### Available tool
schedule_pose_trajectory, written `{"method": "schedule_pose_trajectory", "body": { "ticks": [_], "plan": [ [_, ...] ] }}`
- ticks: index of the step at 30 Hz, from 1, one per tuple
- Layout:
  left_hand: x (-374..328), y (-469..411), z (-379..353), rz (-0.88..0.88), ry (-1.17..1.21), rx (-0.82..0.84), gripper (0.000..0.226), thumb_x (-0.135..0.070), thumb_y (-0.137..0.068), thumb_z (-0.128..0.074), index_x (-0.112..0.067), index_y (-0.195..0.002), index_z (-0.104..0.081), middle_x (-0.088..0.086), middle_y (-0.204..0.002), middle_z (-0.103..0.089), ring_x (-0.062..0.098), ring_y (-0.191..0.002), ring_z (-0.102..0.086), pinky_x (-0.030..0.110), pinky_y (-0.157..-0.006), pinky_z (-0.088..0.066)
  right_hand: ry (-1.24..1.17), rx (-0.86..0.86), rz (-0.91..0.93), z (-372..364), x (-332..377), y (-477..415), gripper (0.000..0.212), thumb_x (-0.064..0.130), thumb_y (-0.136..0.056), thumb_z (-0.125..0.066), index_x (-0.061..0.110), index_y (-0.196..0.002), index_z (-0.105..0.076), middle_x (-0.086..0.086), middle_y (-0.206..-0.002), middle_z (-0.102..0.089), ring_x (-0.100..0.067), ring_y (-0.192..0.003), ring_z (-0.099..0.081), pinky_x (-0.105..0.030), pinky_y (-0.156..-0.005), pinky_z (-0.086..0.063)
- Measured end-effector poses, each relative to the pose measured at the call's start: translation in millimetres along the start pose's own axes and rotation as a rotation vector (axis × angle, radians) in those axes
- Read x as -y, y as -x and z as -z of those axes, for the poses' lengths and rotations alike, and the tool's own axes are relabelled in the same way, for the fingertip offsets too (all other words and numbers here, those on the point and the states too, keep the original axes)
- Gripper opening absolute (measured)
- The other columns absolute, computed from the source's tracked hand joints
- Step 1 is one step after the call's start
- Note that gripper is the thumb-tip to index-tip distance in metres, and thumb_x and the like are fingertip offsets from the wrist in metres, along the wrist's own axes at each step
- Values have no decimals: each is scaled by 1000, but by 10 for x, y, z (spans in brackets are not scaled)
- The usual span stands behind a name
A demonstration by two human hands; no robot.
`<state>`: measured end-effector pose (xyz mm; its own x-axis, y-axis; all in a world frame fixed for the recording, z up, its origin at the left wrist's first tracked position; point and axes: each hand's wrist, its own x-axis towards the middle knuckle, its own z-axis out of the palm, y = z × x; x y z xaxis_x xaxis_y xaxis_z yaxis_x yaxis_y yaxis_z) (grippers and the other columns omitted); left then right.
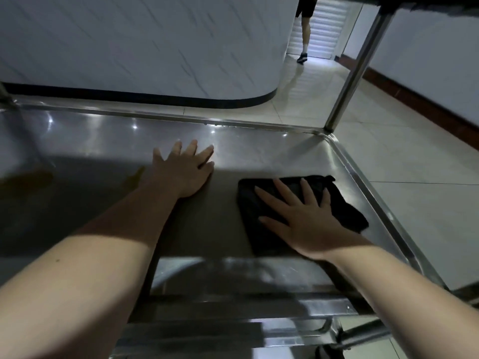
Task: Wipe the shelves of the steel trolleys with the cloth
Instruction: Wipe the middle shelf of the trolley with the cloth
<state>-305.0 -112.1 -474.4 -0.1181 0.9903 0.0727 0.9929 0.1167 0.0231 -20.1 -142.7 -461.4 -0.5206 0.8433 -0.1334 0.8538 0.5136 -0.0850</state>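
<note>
A steel trolley shelf (108,141) fills the middle of the view, with a raised rim along its far and right sides. A black folded cloth (337,203) lies flat on the shelf near its right end. My right hand (303,218) presses on the cloth with straight, spread fingers. My left hand (185,169) rests flat on the bare steel to the left of the cloth, fingers spread and pointing away from me. Neither hand grips anything.
A steel upright post (355,68) rises from the shelf's far right corner to an upper shelf (427,3). A white curved wall with a black base (155,47) stands behind the trolley. Pale tiled floor (414,203) lies to the right. A person's legs (304,29) show far down the corridor.
</note>
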Motion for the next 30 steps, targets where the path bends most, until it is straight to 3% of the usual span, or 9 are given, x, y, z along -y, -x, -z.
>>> {"method": "schedule_pose_trajectory", "body": {
  "ticks": [5,11,17,25,28,30],
  "plan": [
    [21,-19,-46,-3,-4,5,55,-62,-97,-9,-50,-149,1,-4,-164,-3,28,-150,-4,65,-113,-7,49,-34,-91,113,106,-1143,66,81,-86,-12,59,-145,9,9,-164,9,-46,-145,12,-75,-105,9],
    [16,-20,-56,7,16,16,54,-62,-98,-11,-51,-150,0,-5,-165,0,26,-150,0,64,-113,-2,-28,-55,-213,206,231,-1976,68,81,-86,-16,56,-148,-1,6,-165,4,-47,-145,10,-76,-102,11],
    [44,-17,-68,20,41,5,52,-63,-97,-11,-54,-148,-3,-8,-164,-2,24,-151,-1,63,-114,-3,-64,-60,-180,273,-156,-2088,67,82,-84,-21,60,-146,-8,14,-164,-3,-38,-148,4,-70,-109,7],
    [-71,9,-37,28,37,-2,53,-61,-98,-11,-51,-149,-3,-7,-164,-3,24,-151,-1,64,-114,-3,24,-67,-442,328,-1395,-1666,66,79,-88,-21,55,-149,-10,11,-164,-7,-33,-149,-8,-60,-116,0],
    [-129,28,-8,28,25,10,53,-60,-99,-11,-50,-150,-3,-6,-165,-2,25,-151,0,64,-114,-3,-13,-52,-475,328,-1076,-1704,66,79,-88,-21,55,-149,-7,12,-164,-2,-39,-148,0,-67,-113,6],
    [-143,31,24,27,17,20,54,-60,-99,-12,-48,-151,-3,-5,-165,-2,26,-151,0,64,-115,-3,-37,-50,-362,317,-585,-1799,66,79,-87,-21,57,-148,-6,13,-164,1,-42,-148,4,-70,-110,8]
  ]
}}
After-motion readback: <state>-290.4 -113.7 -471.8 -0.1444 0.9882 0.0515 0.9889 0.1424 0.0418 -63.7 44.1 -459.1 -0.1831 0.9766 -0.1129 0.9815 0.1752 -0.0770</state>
